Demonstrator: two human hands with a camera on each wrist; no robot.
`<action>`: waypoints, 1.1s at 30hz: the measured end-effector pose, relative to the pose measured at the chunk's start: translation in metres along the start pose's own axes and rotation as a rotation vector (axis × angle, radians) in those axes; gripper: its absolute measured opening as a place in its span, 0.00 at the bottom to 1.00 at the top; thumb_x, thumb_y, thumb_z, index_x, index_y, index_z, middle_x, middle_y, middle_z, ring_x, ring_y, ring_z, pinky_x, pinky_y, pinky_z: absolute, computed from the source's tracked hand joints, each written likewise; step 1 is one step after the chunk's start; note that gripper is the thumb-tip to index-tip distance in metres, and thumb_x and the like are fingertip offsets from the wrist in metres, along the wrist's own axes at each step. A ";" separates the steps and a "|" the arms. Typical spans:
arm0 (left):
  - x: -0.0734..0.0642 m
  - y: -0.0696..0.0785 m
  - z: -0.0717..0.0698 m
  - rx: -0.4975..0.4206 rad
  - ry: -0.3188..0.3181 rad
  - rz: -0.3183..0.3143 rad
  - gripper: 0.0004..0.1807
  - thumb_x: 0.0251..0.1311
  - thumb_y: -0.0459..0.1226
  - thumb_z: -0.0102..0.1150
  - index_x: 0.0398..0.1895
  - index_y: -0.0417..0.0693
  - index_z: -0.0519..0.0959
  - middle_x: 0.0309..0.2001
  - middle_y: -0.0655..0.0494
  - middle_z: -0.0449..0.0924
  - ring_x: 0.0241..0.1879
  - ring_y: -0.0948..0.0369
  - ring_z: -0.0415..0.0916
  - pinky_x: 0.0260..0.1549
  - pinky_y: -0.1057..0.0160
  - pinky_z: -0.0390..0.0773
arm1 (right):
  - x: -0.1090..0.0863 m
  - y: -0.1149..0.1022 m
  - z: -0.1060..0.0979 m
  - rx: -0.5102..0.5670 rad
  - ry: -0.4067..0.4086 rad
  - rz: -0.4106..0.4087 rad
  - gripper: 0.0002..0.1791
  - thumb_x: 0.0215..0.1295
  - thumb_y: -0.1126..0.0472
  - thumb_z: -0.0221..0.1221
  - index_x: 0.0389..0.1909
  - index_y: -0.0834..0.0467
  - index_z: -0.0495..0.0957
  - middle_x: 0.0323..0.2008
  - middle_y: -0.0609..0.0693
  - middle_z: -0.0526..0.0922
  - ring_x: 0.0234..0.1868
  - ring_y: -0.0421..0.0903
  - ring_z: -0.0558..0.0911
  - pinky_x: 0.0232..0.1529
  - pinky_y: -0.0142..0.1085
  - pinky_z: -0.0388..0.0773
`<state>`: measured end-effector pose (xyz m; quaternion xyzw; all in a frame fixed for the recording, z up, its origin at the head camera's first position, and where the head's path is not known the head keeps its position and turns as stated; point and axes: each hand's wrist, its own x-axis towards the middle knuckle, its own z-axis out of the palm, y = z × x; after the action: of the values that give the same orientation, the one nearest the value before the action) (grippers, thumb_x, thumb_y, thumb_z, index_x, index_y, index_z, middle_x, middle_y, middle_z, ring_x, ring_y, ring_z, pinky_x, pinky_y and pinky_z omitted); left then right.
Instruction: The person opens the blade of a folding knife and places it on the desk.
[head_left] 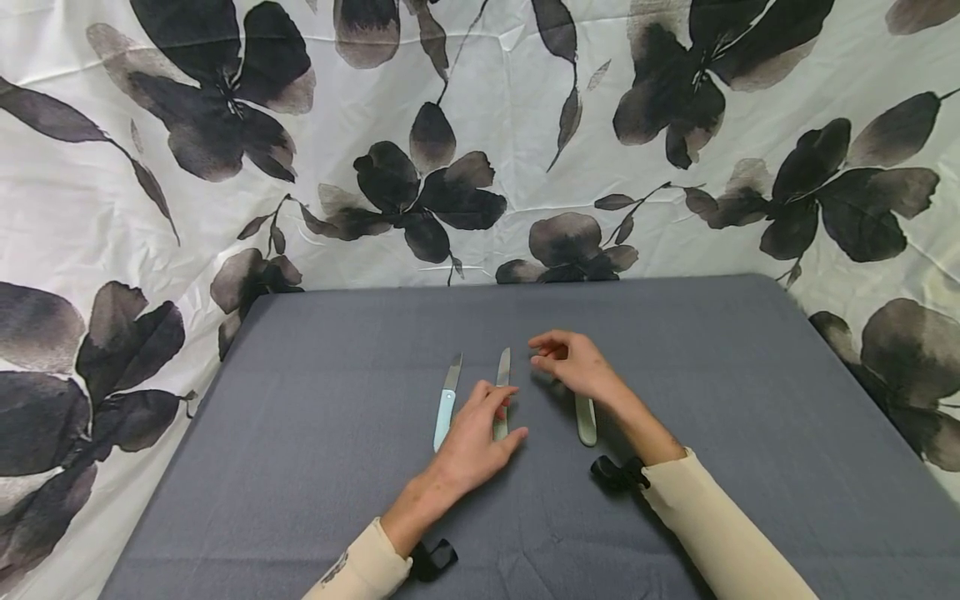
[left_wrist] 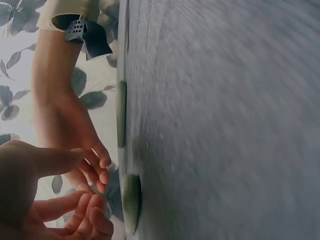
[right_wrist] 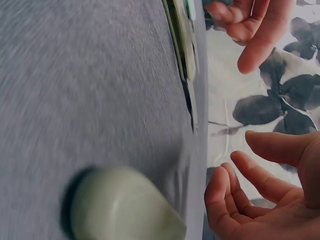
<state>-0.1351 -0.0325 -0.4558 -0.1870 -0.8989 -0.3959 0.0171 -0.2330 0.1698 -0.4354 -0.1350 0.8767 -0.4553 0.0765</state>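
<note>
Three knives lie on the grey cloth. The light blue-handled knife (head_left: 445,412) is at the left, its blade pointing away. A pale green-handled knife (head_left: 504,367) lies in the middle, partly covered by my left hand (head_left: 472,442), which hovers over it with fingers loosely bent and holds nothing. Another green-handled knife (head_left: 586,421) is at the right; its blade is hidden behind my right hand (head_left: 576,364). That hand is raised above the cloth, fingers relaxed and slightly bent. In the right wrist view, a rounded green handle end (right_wrist: 120,205) shows large, apart from the right fingers (right_wrist: 267,177).
A grey cloth-covered table (head_left: 315,467) spreads under the knives. Behind it and along the sides hangs a white sheet (head_left: 510,100) with dark flowers. Black straps (head_left: 618,475) sit at both wrists, near the cream sleeves (head_left: 720,525).
</note>
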 end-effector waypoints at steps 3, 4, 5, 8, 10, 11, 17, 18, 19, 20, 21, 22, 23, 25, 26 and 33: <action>0.003 0.004 0.005 0.006 -0.019 0.009 0.28 0.66 0.37 0.70 0.68 0.42 0.76 0.51 0.51 0.75 0.45 0.58 0.77 0.47 0.62 0.80 | -0.004 0.004 -0.006 -0.016 0.019 -0.004 0.18 0.73 0.64 0.62 0.59 0.66 0.81 0.49 0.63 0.85 0.44 0.53 0.83 0.38 0.38 0.79; 0.004 0.006 0.007 0.002 -0.030 0.005 0.28 0.67 0.37 0.69 0.68 0.42 0.76 0.51 0.52 0.75 0.46 0.58 0.78 0.47 0.62 0.80 | -0.005 0.005 -0.007 -0.021 0.020 -0.004 0.17 0.73 0.64 0.62 0.59 0.66 0.81 0.49 0.63 0.85 0.44 0.53 0.83 0.38 0.38 0.79; 0.004 0.007 0.009 0.004 -0.039 0.004 0.27 0.67 0.37 0.69 0.68 0.42 0.76 0.51 0.52 0.75 0.46 0.58 0.78 0.47 0.62 0.80 | -0.007 0.006 -0.009 -0.026 0.023 -0.001 0.17 0.73 0.64 0.62 0.59 0.66 0.81 0.49 0.63 0.85 0.44 0.54 0.83 0.38 0.38 0.79; 0.007 0.011 0.013 0.000 -0.066 0.001 0.27 0.68 0.36 0.67 0.69 0.43 0.75 0.51 0.52 0.76 0.47 0.58 0.78 0.48 0.62 0.80 | -0.011 0.011 -0.014 -0.054 0.034 0.003 0.16 0.73 0.63 0.62 0.58 0.65 0.82 0.49 0.63 0.85 0.44 0.53 0.82 0.39 0.38 0.78; 0.008 0.013 0.016 0.003 -0.077 0.008 0.27 0.68 0.36 0.67 0.69 0.42 0.75 0.52 0.52 0.76 0.48 0.59 0.79 0.49 0.62 0.80 | -0.014 0.014 -0.017 -0.080 0.046 0.010 0.16 0.74 0.62 0.62 0.57 0.65 0.82 0.48 0.62 0.84 0.44 0.53 0.82 0.40 0.38 0.77; 0.008 0.014 0.018 0.005 -0.082 0.012 0.27 0.69 0.36 0.67 0.69 0.42 0.75 0.52 0.52 0.77 0.48 0.59 0.79 0.49 0.62 0.80 | -0.015 0.016 -0.019 -0.090 0.049 0.018 0.16 0.74 0.62 0.62 0.57 0.65 0.82 0.48 0.62 0.84 0.44 0.52 0.81 0.40 0.38 0.77; 0.011 0.018 0.024 0.031 -0.096 0.043 0.26 0.67 0.34 0.67 0.67 0.41 0.76 0.51 0.52 0.78 0.47 0.59 0.79 0.49 0.64 0.80 | -0.026 0.024 -0.027 -0.114 0.051 0.082 0.17 0.75 0.62 0.61 0.58 0.65 0.81 0.48 0.62 0.81 0.43 0.52 0.79 0.37 0.38 0.75; 0.012 0.019 0.025 0.032 -0.100 0.046 0.26 0.67 0.34 0.67 0.67 0.41 0.76 0.51 0.51 0.78 0.47 0.59 0.80 0.49 0.65 0.80 | -0.028 0.025 -0.029 -0.117 0.054 0.091 0.17 0.75 0.62 0.61 0.59 0.65 0.81 0.48 0.62 0.81 0.43 0.52 0.79 0.36 0.38 0.75; 0.012 0.020 0.026 0.033 -0.104 0.049 0.26 0.67 0.34 0.67 0.67 0.40 0.75 0.51 0.51 0.78 0.47 0.59 0.80 0.48 0.65 0.80 | -0.029 0.025 -0.030 -0.119 0.057 0.097 0.17 0.75 0.62 0.61 0.59 0.65 0.80 0.48 0.62 0.80 0.43 0.52 0.78 0.36 0.38 0.75; 0.013 0.021 0.027 0.033 -0.110 0.050 0.26 0.68 0.33 0.67 0.67 0.39 0.75 0.51 0.50 0.78 0.47 0.59 0.80 0.48 0.65 0.80 | -0.030 0.025 -0.031 -0.124 0.060 0.104 0.17 0.75 0.62 0.61 0.59 0.65 0.80 0.48 0.62 0.80 0.43 0.52 0.78 0.35 0.38 0.75; 0.014 0.022 0.027 0.030 -0.119 0.047 0.26 0.68 0.33 0.66 0.68 0.39 0.75 0.52 0.49 0.78 0.47 0.59 0.80 0.48 0.65 0.80 | -0.030 0.026 -0.031 -0.128 0.065 0.112 0.17 0.75 0.62 0.61 0.59 0.65 0.80 0.47 0.62 0.80 0.43 0.53 0.78 0.34 0.38 0.75; 0.015 0.023 0.028 0.030 -0.126 0.046 0.26 0.68 0.33 0.66 0.68 0.39 0.74 0.53 0.49 0.78 0.47 0.59 0.80 0.48 0.66 0.80 | -0.031 0.026 -0.032 -0.134 0.064 0.115 0.18 0.75 0.61 0.61 0.59 0.65 0.80 0.47 0.62 0.80 0.42 0.52 0.78 0.33 0.38 0.75; 0.015 0.024 0.029 0.029 -0.134 0.043 0.27 0.68 0.33 0.66 0.69 0.39 0.74 0.53 0.49 0.78 0.47 0.59 0.80 0.47 0.67 0.80 | -0.031 0.026 -0.033 -0.138 0.060 0.123 0.18 0.75 0.61 0.61 0.59 0.65 0.80 0.47 0.61 0.79 0.42 0.52 0.77 0.33 0.38 0.75; 0.016 0.026 0.030 0.027 -0.148 0.038 0.28 0.68 0.33 0.66 0.70 0.39 0.73 0.55 0.49 0.78 0.47 0.60 0.80 0.47 0.68 0.80 | -0.032 0.028 -0.034 -0.147 0.046 0.137 0.18 0.74 0.61 0.61 0.59 0.66 0.80 0.45 0.61 0.79 0.41 0.51 0.77 0.32 0.38 0.75; 0.017 0.027 0.031 0.028 -0.156 0.035 0.28 0.68 0.34 0.66 0.70 0.39 0.73 0.55 0.49 0.78 0.48 0.60 0.80 0.47 0.68 0.80 | -0.032 0.029 -0.034 -0.152 0.036 0.141 0.18 0.74 0.62 0.62 0.59 0.66 0.80 0.45 0.61 0.79 0.40 0.51 0.77 0.32 0.38 0.75; 0.020 0.034 0.036 0.040 -0.201 0.036 0.30 0.67 0.35 0.68 0.70 0.37 0.72 0.55 0.48 0.78 0.46 0.61 0.79 0.45 0.70 0.78 | -0.034 0.034 -0.032 -0.222 -0.004 0.120 0.13 0.72 0.64 0.62 0.52 0.66 0.83 0.41 0.60 0.82 0.38 0.50 0.78 0.35 0.37 0.75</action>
<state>-0.1380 0.0206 -0.4530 -0.2416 -0.9003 -0.3567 -0.0625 -0.2149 0.2239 -0.4448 -0.0910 0.9281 -0.3498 0.0900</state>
